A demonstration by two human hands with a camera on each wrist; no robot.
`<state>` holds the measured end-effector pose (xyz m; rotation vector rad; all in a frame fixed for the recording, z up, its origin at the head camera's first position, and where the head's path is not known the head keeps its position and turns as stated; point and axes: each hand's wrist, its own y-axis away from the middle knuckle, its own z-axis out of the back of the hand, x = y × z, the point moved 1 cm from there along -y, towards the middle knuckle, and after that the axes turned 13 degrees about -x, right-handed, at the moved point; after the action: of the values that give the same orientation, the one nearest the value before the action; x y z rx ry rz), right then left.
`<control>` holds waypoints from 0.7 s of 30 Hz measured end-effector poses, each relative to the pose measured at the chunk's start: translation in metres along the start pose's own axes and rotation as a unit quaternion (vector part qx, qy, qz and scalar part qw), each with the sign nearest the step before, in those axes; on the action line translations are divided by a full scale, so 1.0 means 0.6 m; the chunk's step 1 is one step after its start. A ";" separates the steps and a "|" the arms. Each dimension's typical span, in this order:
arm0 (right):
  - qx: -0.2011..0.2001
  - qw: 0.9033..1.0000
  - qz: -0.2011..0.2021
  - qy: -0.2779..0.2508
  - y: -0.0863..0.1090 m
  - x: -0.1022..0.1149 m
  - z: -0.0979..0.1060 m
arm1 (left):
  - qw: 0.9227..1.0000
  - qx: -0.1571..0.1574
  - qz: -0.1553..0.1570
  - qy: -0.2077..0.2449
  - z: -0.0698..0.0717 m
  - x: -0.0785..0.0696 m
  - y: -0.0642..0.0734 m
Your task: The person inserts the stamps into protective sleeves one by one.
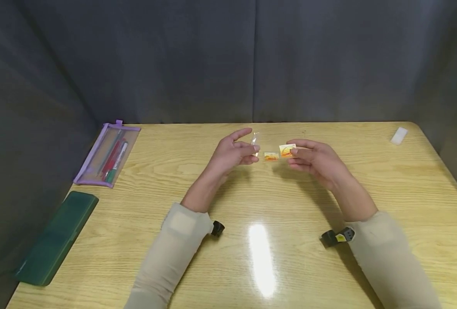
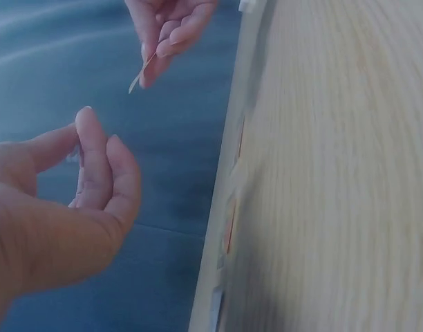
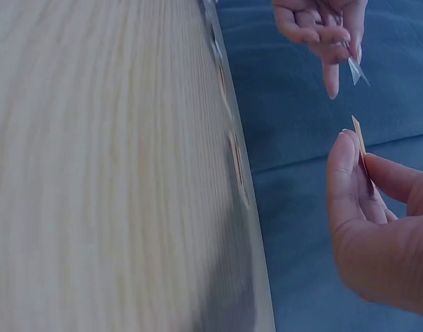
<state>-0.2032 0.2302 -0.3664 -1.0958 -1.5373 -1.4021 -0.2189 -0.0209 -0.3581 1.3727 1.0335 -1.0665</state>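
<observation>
Above the middle of the wooden table (image 1: 275,223), my left hand (image 1: 251,152) pinches a small clear plastic wrapper (image 1: 255,141) between thumb and fingers. My right hand (image 1: 295,152) pinches a small yellow-orange card (image 1: 287,150) by its edge. A second small orange card (image 1: 271,156) sits between the two hands, seemingly on the tabletop. The right wrist view has the card (image 3: 360,138) edge-on in my right hand (image 3: 353,149), with the clear wrapper (image 3: 356,70) in my left hand (image 3: 339,52) beyond it. From the left wrist, the card (image 2: 138,77) is a thin sliver in my right hand (image 2: 153,66).
A purple mesh pencil pouch (image 1: 106,154) with pens lies at the far left, and a dark green case (image 1: 56,238) sits at the near left edge. A white eraser (image 1: 399,135) rests at the far right corner. Grey partitions wall the table's back and sides.
</observation>
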 end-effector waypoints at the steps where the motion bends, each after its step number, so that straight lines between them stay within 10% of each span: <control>1: 0.002 1.000 0.000 -0.002 -0.001 -0.001 -0.004 | 1.000 0.003 0.004 0.007 0.000 0.002 -0.001; 21: 0.017 0.999 -0.013 -0.027 -0.010 -0.011 -0.035 | 0.998 -0.007 0.041 0.047 -0.004 0.031 0.000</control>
<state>-0.2069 0.2085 -0.3728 -1.1053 -1.6123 -1.3691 -0.2144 -0.0180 -0.3760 1.4528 1.0408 -0.9406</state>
